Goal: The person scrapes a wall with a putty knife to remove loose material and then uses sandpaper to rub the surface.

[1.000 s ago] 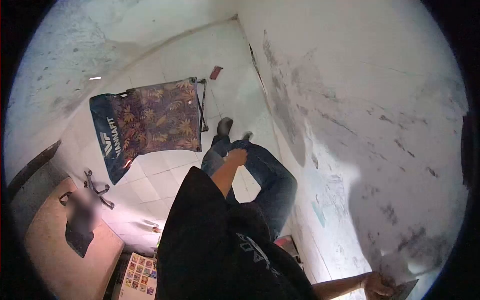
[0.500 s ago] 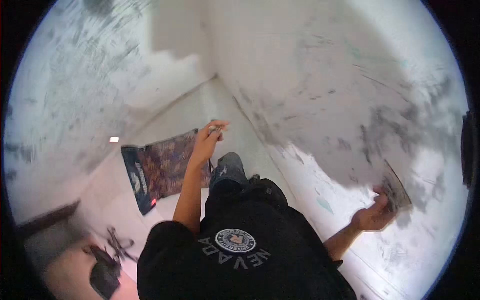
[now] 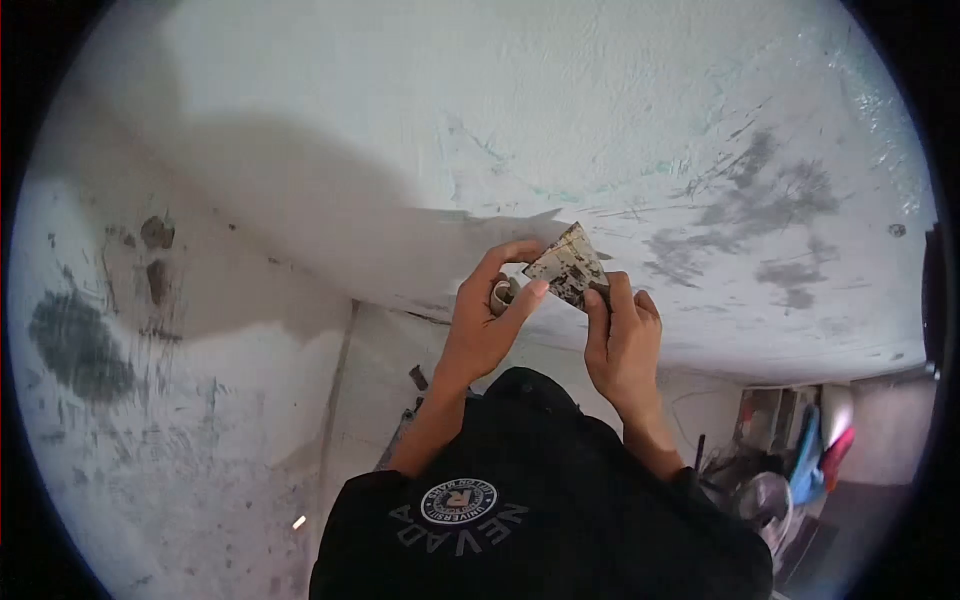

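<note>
The left hand point(image 3: 480, 328) is gripping a flat piece point(image 3: 570, 266) by its left side, the thumb pressing near the lower left corner and the forefinger reaching toward the upper edge. That same hand is also keeping a small pale ring-like thing point(image 3: 501, 297) in its curled fingers; what it is, I can't tell from here. The right hand point(image 3: 628, 345) is pinching the piece at its lower right, thumb lying over the face and fingers bending at the side. So the piece is hanging between both hands, tilted, with one corner pointing up, and it is showing a pale face speckled brown and black. It is sitting just beyond the collar of the black shirt point(image 3: 540, 480), in front of the wall point(image 3: 620, 120); whether it is touching that wall, I can't say. The wall is showing grey smudges to the right and faint green streaks, and a broad shadow is falling across it on the left. Another wall point(image 3: 200, 440) is standing at the left, carrying dark patches. Over at the lower right, a blue cloth point(image 3: 806, 465) and a red cloth point(image 3: 838, 455) are hanging side by side near some clutter point(image 3: 765, 500), too blurred to make out.
</note>
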A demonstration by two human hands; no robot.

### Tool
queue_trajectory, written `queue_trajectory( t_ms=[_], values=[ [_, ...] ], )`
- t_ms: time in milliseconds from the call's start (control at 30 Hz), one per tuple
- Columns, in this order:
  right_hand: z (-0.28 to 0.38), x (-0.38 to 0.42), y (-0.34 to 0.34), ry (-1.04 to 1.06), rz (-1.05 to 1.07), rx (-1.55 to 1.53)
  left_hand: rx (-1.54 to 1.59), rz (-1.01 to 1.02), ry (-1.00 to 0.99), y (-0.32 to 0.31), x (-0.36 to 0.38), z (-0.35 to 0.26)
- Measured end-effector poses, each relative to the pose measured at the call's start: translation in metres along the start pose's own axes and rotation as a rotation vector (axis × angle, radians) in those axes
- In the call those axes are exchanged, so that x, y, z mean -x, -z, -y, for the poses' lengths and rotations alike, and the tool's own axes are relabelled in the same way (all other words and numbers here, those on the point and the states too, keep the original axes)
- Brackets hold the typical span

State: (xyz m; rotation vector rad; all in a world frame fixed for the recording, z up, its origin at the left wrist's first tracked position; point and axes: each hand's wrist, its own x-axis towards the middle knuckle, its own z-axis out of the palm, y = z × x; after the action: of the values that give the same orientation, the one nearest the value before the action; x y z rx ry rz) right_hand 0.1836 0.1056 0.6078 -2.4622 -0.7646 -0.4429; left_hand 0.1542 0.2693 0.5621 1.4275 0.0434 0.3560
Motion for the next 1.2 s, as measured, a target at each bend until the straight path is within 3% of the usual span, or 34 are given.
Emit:
queue_trajectory(
  t_ms=[100, 200, 267, 433, 600, 767, 867, 933, 967, 1067, 1133, 1200],
  values=[
    [-0.003, 0.002, -0.001, -0.063, -0.076, 0.014, 0.049, 0.067, -0.018, -0.016, -0.014, -0.003],
    [0.004, 0.002, -0.002, -0.064, -0.096, 0.029, 0.071, 0.044, -0.055, -0.02, -0.02, 0.002],
    [0.003, 0.005, -0.005, -0.05, -0.081, 0.047, 0.076, -0.004, 0.051, -0.019, -0.022, 0.009],
    [0.005, -0.007, -0.017, -0.087, -0.097, -0.046, 0.117, -0.035, -0.055, -0.012, -0.031, 0.008],
    [-0.003, -0.008, -0.015, -0.119, -0.093, -0.149, 0.035, -0.093, -0.041, -0.022, -0.032, 0.004],
    [-0.011, -0.015, -0.012, -0.071, -0.041, -0.09, 0.062, -0.123, -0.04, -0.024, -0.031, 0.0],
    [-0.004, -0.033, -0.012, -0.005, -0.142, -0.178, 0.054, -0.21, -0.076, -0.019, -0.036, -0.007],
    [0.002, -0.043, -0.006, 0.085, -0.084, -0.13, 0.061, -0.248, -0.089, -0.012, -0.033, -0.012],
    [0.003, -0.04, 0.001, 0.016, 0.005, -0.149, 0.005, -0.226, -0.05, -0.01, -0.034, -0.015],
    [-0.015, -0.006, 0.008, 0.059, -0.112, -0.258, -0.064, -0.252, -0.018, 0.005, -0.023, -0.007],
    [-0.063, 0.07, -0.009, -0.247, -0.102, -0.258, 0.111, -0.427, 0.197, 0.034, -0.004, 0.001],
    [-0.112, 0.157, -0.021, -0.532, 0.091, 0.065, 0.233, -0.541, 0.414, 0.079, 0.015, 0.028]
  ],
)
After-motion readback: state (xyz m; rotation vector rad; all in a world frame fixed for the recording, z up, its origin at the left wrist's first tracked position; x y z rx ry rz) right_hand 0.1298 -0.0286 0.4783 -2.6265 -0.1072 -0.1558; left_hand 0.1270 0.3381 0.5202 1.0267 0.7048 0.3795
